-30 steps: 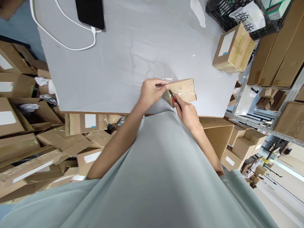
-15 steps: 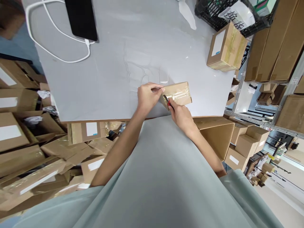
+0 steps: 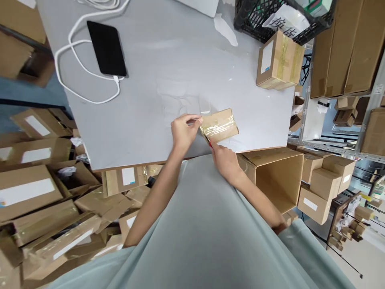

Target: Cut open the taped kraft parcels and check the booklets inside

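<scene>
Just right of the frame's centre, a small taped carton (image 3: 221, 123) sits on the desk (image 3: 141, 116), its upper-left corner pinched by our left hand (image 3: 198, 119). Our right hand (image 3: 225, 160) grips a red box cutter (image 3: 209, 143), mostly hidden, at the carton's lower-left edge. Upper left, we see a smartphone (image 3: 107, 48).

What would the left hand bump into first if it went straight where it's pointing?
Probably the small box: the left hand points at it and looks right up against its left end, though depth is hard to judge.
</scene>
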`<state>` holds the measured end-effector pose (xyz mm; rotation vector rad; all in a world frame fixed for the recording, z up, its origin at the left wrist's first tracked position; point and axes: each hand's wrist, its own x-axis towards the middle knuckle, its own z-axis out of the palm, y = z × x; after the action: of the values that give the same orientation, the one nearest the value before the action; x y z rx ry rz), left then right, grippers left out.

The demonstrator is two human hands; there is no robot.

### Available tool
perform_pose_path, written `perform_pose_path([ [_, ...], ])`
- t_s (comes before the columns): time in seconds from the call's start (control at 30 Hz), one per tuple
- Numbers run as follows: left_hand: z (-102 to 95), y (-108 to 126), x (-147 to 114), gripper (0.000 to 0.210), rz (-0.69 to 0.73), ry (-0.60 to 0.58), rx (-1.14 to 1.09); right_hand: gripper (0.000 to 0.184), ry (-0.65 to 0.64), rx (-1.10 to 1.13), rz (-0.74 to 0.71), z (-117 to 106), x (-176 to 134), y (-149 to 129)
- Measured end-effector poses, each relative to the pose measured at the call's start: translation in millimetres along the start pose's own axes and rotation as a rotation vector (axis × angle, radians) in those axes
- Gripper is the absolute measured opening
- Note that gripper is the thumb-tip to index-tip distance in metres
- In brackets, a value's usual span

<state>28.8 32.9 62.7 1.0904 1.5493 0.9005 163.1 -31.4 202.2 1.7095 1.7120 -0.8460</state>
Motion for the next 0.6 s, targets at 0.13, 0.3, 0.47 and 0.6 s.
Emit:
perform_pose_path([
  [0.13, -6.7, 4, -3, 0.026, 0.035, -0.018, 0.033, 0.056, 0.016, 0.074, -0.006, -5, -25, 24],
  [0.3, 6.5, 28, -15, 0.031, 0.29, -0.016, 0.23, 0.052, 0.291, 0.323, 0.127, -7, -44, 79],
  [0.47, 48.0, 48, -21, 0.043, 0.517, -0.279, 0.463, 0.052, 0.438, 0.381, 0.132, 0, -23, 112],
  [0.6, 63.1, 44, -19, 0.062, 0.536, -0.354, 0.597, 0.052, 0.441, 0.335, 0.1, -4, -6, 111],
])
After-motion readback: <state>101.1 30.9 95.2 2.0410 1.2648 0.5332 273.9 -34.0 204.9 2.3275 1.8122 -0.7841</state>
